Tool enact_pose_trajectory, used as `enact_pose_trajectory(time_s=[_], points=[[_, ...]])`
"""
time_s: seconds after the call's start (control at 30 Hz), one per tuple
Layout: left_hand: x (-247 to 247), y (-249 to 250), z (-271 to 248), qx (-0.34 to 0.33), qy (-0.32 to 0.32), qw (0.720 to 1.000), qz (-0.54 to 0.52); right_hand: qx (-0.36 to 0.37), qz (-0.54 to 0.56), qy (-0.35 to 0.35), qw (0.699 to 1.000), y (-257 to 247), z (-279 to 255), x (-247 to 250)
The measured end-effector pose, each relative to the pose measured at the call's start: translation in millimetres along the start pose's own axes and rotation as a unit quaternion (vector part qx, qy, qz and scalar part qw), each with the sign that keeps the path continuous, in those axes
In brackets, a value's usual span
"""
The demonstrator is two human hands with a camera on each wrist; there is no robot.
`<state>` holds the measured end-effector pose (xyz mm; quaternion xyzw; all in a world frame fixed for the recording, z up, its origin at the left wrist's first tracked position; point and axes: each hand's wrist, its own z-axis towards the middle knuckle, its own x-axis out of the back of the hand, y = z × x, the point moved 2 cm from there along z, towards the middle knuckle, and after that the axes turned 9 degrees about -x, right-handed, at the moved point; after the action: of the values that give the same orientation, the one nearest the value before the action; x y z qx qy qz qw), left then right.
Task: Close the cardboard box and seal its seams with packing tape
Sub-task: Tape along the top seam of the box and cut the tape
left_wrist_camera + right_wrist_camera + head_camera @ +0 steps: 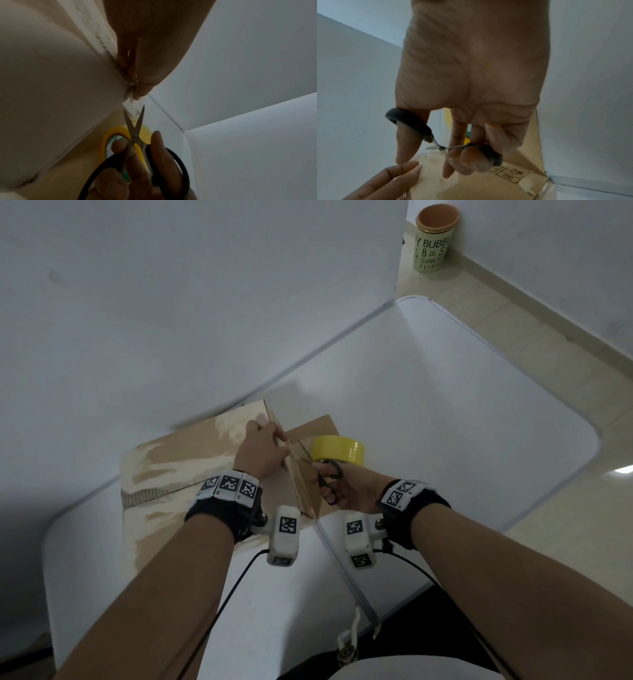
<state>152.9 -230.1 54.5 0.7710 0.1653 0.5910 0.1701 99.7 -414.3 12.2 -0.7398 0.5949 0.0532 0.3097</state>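
Observation:
A worn cardboard box (178, 460) lies on the white table (445, 405). My left hand (270, 443) rests on the box's top right edge, its straight fingers (135, 81) pressing clear tape onto the corner. A strip of tape runs from there to the yellow tape roll (339, 450), which lies right beside the box. My right hand (330, 486) grips black-handled scissors (329, 474) through the loops. The blades (134, 125) are spread apart around the strip, just below my left fingertips. In the right wrist view the scissors (436, 146) sit above the box (479, 186).
A white wall panel (205, 302) stands right behind the box. A green cup (435, 237) with an orange inside stands on the floor at the far right. The table's rounded edge (596, 440) lies to the right. Camera cables hang under both wrists.

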Motion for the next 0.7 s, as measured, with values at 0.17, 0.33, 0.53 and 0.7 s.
enact_pose_trajectory(time_s=[0.17,0.33,0.53,0.7], points=[[0,-1,0,-0.001,0.003,1.0,-0.003,0.035,-0.022,0.018,0.999,1,3,1],[0,-1,0,-0.003,0.004,1.0,-0.002,0.08,-0.041,0.037,0.995,0,5,2],[1,-1,0,0.004,-0.002,1.0,0.0,0.054,-0.075,0.032,0.995,1,1,4],[1,0,2,0.009,-0.014,1.0,-0.004,0.004,-0.071,-0.058,0.996,-16,-24,12]])
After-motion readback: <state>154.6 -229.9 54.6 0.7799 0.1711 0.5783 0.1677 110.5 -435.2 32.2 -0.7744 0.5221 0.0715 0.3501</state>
